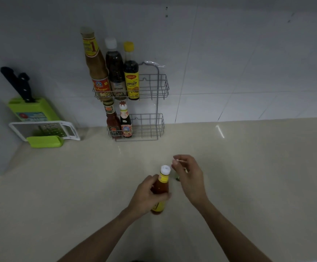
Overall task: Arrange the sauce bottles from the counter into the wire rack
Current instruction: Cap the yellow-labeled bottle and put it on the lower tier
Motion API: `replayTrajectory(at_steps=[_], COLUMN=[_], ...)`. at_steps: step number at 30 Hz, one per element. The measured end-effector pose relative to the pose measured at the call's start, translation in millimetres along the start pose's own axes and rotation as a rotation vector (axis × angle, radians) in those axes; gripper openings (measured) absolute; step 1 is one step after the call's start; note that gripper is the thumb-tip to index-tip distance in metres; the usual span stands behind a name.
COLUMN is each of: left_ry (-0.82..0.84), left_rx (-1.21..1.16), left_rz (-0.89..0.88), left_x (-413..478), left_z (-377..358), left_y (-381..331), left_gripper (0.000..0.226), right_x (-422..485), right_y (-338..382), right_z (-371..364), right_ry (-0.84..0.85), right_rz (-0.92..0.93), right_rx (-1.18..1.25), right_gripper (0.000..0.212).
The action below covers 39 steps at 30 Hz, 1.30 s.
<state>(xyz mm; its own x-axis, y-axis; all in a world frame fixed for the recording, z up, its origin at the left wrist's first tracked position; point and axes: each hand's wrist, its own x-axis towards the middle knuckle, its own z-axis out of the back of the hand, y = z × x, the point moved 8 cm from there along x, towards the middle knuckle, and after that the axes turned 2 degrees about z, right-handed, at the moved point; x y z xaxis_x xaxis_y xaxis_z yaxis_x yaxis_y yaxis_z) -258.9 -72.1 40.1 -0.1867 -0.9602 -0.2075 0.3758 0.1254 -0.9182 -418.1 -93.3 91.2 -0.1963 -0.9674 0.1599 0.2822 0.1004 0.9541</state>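
Observation:
An orange-red sauce bottle (161, 186) with a yellow label and white cap stands on the counter in front of me. My left hand (146, 197) grips its body from the left. My right hand (188, 176) hovers just right of the cap with loosely curled fingers, and I see nothing in it. The two-tier wire rack (159, 86) hangs on the tiled wall. Its upper basket holds three tall bottles (116, 72) at the left side. In the lower basket (150, 127) two smaller bottles (120, 121) stand at the left, with room to their right.
A green knife block (33, 110) with a black-handled knife leans at the back left. In front of it lies a white grater (46, 129) on a green tray. A small dark-green object (177, 179) lies on the beige counter (248, 167) under my right hand.

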Motion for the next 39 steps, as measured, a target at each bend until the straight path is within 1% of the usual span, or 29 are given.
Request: replayTrajectory(at_steps=[2,5,8,12,14,19,22,26,32,35,37,39], left_ry=[-0.003,0.016,0.098,0.331,0.449,0.728,0.835,0.877,0.897,0.879,0.840,0.787], left_rx=[-0.040,-0.173,-0.322,-0.593,-0.684,-0.791,-0.836,-0.863,-0.885,-0.860,-0.802,-0.723], left_rz=[0.029,0.069,0.097,0.127,0.150,0.157,0.155,0.131,0.112,0.118,0.126,0.135], left_x=[0,0,-2,-13,-19,-33,-41,-47,-53,-53,-51,-48], left_z=[7,16,22,18,14,10,9,10,16,20,24,28], left_y=[-5,-15,-23,-32,-35,-45,-50,-53,-58,-55,-50,-45], left_gripper=[0.047,0.039,0.032,0.034,0.038,0.043,0.042,0.041,0.041,0.041,0.042,0.041], right_x=[5,3,5,6,5,4,2,1,-1,0,0,2], right_y=[27,53,67,81,89,103,107,111,117,120,123,124], right_z=[-11,-32,-40,-52,-56,-58,-59,-61,-66,-66,-67,-67], right_ry=[0.041,0.198,0.288,0.475,0.572,0.776,0.849,0.903,0.950,0.956,0.965,0.966], right_rz=[-0.028,0.038,0.044,-0.080,-0.125,-0.151,-0.175,-0.175,-0.178,-0.145,-0.109,-0.074], right_rx=[0.180,0.213,0.288,0.482,0.561,0.594,0.640,0.616,0.609,0.431,0.283,0.187], right_gripper=[0.008,0.009,0.010,0.008,0.009,0.011,0.010,0.009,0.011,0.020,0.025,0.027])
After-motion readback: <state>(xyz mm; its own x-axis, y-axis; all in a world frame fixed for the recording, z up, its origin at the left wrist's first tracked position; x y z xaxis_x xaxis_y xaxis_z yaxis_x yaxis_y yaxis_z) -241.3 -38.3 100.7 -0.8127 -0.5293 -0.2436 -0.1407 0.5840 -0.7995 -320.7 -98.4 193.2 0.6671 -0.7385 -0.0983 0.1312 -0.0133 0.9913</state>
